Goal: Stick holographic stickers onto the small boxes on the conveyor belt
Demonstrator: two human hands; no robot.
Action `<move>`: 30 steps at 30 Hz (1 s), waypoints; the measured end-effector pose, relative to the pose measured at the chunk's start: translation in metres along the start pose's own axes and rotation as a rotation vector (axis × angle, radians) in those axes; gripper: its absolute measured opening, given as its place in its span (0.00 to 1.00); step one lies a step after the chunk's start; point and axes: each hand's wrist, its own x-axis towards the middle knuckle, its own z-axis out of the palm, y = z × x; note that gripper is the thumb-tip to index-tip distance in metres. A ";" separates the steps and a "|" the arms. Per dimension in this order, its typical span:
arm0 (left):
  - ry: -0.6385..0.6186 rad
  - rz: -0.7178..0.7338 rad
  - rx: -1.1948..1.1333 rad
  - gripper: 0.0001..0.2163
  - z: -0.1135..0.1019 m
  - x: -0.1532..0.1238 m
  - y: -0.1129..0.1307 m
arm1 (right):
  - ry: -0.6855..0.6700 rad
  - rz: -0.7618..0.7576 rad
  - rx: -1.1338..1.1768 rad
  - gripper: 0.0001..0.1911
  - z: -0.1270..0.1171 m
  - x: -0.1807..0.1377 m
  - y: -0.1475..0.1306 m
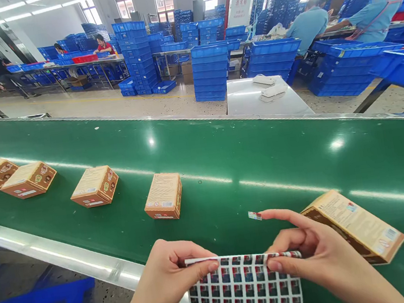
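Note:
Between my two hands hangs a sticker sheet (244,291) printed with rows of small dark and red labels, its top edge rolled over. My left hand (179,270) pinches the sheet's upper left edge. With thumb and bent fingers, my right hand (309,246) grips the upper right edge. A single small sticker (255,215) clings to the tip of my outstretched right index finger. Behind the right hand a brown and cream box (362,224) lies on the green belt, a small shiny label on its top. Another such box (163,194) sits left of centre, beyond my left hand.
More boxes (96,186) stand along the green conveyor belt (200,141) to the left; one box edge shows at far right. Across the belt are a metal table (255,101) and stacked blue crates (211,72). Several people work at benches in the background.

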 end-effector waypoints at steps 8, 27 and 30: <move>0.000 0.043 -0.029 0.08 -0.002 0.008 -0.001 | 0.015 0.024 0.169 0.30 0.001 0.010 0.009; 0.014 0.042 -0.076 0.05 -0.010 0.011 0.000 | -0.242 0.024 0.109 0.29 -0.016 0.011 0.009; 0.023 0.030 -0.101 0.05 -0.008 0.012 -0.001 | -0.237 0.020 0.095 0.28 -0.017 0.009 0.008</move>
